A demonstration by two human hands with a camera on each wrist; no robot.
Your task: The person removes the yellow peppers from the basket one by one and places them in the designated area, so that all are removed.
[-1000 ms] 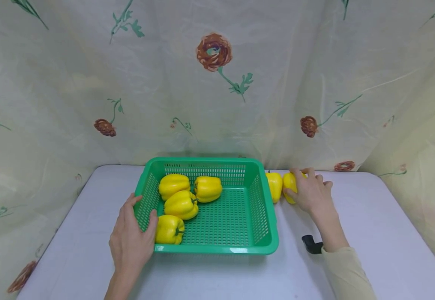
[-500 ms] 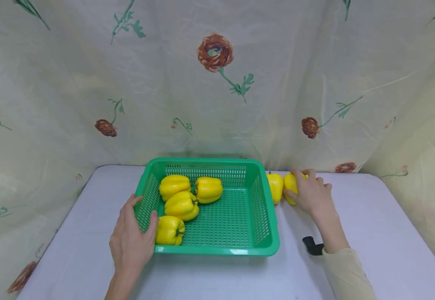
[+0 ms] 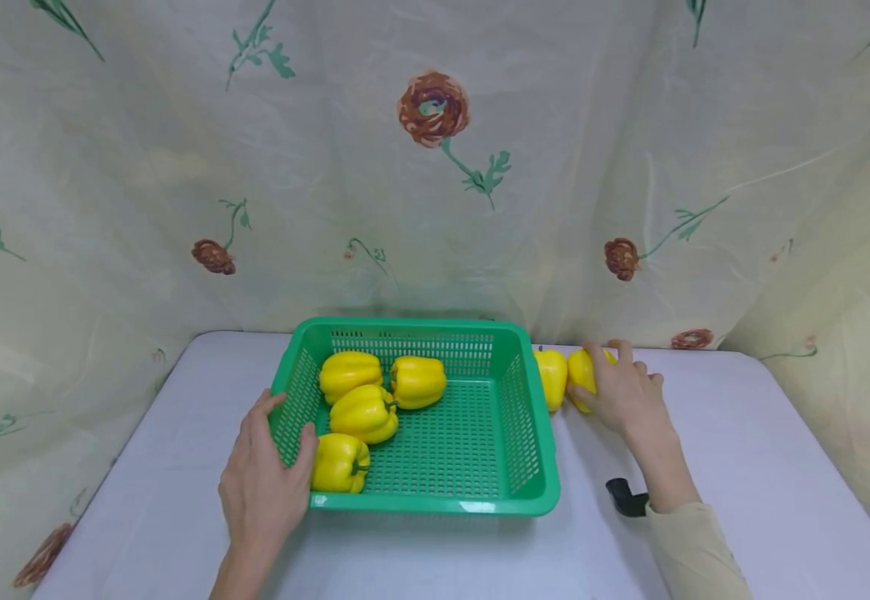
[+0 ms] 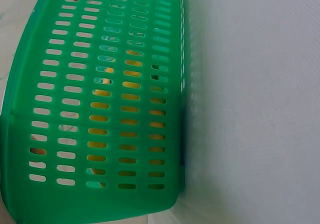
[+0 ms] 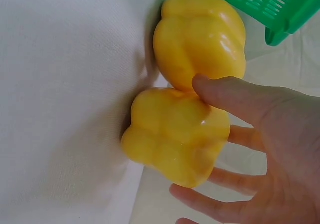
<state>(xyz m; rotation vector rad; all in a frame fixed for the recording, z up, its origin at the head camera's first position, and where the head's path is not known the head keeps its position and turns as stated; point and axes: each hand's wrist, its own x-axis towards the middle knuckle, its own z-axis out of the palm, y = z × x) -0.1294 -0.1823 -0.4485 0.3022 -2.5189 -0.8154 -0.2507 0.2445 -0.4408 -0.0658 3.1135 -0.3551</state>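
1. The left hand (image 3: 265, 477) comes from the near side, the forearm leaning a little to the right, with its back turned upward. The right arm, in a pale sleeve (image 3: 693, 546), reaches forward and slants to the left; the right hand (image 3: 627, 390) hangs over from above, its palm toward the pepper.

2. The green basket (image 3: 435, 504) is on the table (image 3: 435, 558), its long side going left to right. Inside, the back-left pepper (image 3: 348, 375) lies with its long axis across. The near-left pepper (image 3: 335, 463) turns its stem to the right, and so does the middle pepper (image 3: 360, 414). The back-right pepper (image 3: 420, 382) points its stem to the left.

3. On the table, just outside the right wall of the basket, the next pepper (image 3: 552, 380) has its stem at the far end. The gripped pepper (image 3: 581, 377) is touching or nearly touching it on the right; its stem I cannot see.

4. The left hand holds the basket at the near-left corner, thumb inside and fingers at the left wall; in the left wrist view its grip is not clear.

5. The right hand is moderately wide, the thumb on one side of the gripped pepper and spread fingers on the other.
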